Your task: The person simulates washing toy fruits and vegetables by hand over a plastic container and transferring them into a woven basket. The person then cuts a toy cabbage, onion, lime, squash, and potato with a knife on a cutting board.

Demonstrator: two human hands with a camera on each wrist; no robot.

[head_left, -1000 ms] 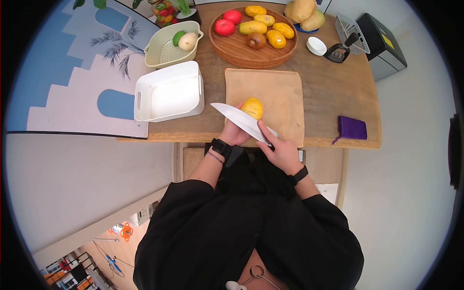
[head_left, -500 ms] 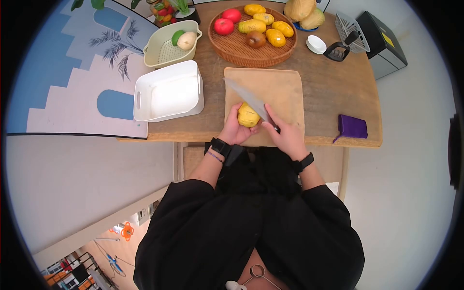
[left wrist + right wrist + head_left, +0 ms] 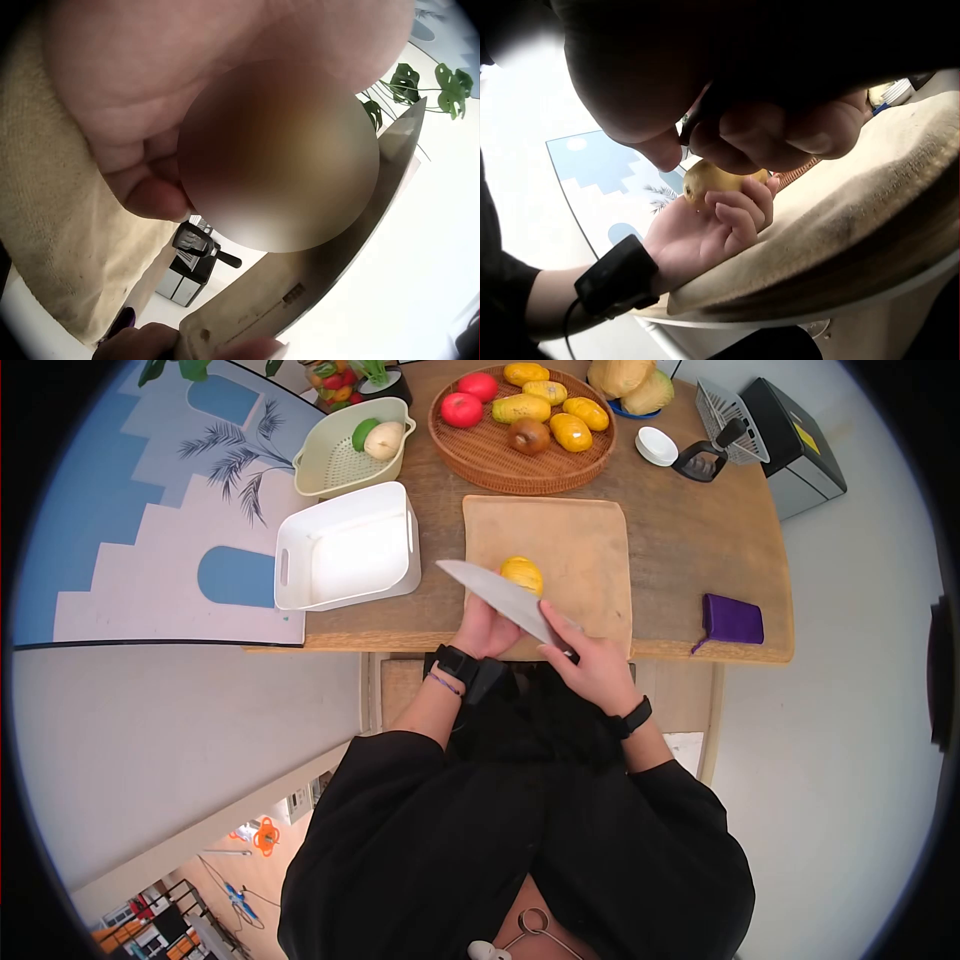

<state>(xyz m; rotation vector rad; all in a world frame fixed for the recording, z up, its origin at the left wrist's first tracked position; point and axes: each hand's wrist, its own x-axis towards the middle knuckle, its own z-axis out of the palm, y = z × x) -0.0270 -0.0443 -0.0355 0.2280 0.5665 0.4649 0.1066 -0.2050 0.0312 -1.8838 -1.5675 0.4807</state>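
My left hand (image 3: 488, 630) grips a yellow potato (image 3: 523, 574) over the front of the cutting board (image 3: 570, 525); in the right wrist view its fingers curl round the potato (image 3: 714, 180) from below. The right hand (image 3: 598, 670) holds a large kitchen knife (image 3: 505, 595) by its dark handle, index finger laid along the blade. The blade slants up to the left and overlaps the potato and left fingers in the head view. In the left wrist view the broad knife blade (image 3: 255, 300) passes behind a blurred round patch that hides the potato.
A white bin (image 3: 350, 550) stands left of the board, with a green colander (image 3: 325, 470) behind it. At the back, a wicker tray (image 3: 480, 475) bears several potatoes, two red tomatoes and a brown onion. A purple pouch (image 3: 733, 620) lies right, below a black-handled masher (image 3: 700, 462) and white bowl (image 3: 656, 447).
The potato was turned up in the left hand with the knife beside it half a second ago. Now the blade has swung down and left, across the near side of the potato.
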